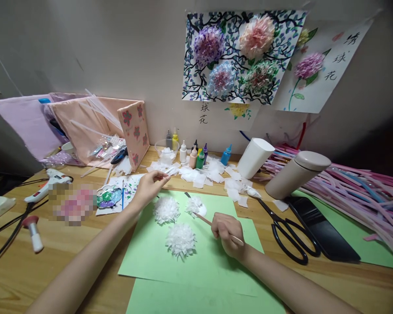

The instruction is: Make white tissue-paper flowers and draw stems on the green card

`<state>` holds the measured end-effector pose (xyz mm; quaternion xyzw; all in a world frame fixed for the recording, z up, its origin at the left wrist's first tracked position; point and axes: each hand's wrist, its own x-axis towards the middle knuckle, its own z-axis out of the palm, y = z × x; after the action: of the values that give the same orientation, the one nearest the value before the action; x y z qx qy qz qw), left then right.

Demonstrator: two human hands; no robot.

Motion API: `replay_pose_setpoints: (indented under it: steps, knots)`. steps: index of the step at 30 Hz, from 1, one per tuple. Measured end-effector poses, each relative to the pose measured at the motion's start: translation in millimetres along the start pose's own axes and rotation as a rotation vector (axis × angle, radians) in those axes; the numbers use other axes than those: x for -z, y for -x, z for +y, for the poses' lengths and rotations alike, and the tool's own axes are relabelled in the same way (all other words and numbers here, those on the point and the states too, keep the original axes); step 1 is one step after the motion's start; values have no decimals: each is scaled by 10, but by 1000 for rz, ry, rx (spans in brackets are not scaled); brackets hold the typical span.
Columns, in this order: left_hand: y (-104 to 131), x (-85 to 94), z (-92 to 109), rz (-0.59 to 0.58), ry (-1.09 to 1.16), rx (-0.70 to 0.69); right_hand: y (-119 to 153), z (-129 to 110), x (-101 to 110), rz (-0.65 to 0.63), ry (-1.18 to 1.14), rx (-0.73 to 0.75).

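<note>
My right hand (227, 235) is closed around a thin wooden stick (205, 219), whose tip touches a small, partly covered white paper flower (194, 204) on the green sheet (222, 266). A bare white patch shows on that flower's right side. Two fuller white paper flowers, one at the upper left (166, 209) and one lower down (180, 240), lie beside it. Past the sheet's far left edge, my left hand (150, 187) has its fingertips pinched near loose white paper squares (196, 176). Anything between those fingertips is too small to make out.
Paint bottles (199, 159) and a clear bowl (167, 150) stand at the back. Black-handled scissors (290, 235), a phone (324, 229) and a tumbler (296, 174) are on the right. A paint palette (108, 197) and glue gun (49, 185) lie left.
</note>
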<state>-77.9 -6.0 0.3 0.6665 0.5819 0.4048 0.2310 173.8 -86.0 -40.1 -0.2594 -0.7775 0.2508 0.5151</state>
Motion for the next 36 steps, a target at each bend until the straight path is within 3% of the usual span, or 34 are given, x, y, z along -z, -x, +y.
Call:
replay_pose_setpoints:
  steps: [5,9,13,18,23,36]
  knots:
    - [-19,-51,19,-70,316,136,3,-8,-2,2,-2,-38]
    - [43,-53,199,-231,410,174,-33,-12,1,57,-6,-199]
    - [169,-131,350,-446,478,134,-113,-25,0,153,-20,-352]
    - [321,-221,466,-601,429,64,-178,-42,-9,107,-84,-453]
    - [385,-218,541,-648,388,18,-140,-2,-10,59,-116,-444]
    - [292,-150,476,-603,243,-9,-122,119,39,170,-136,-439]
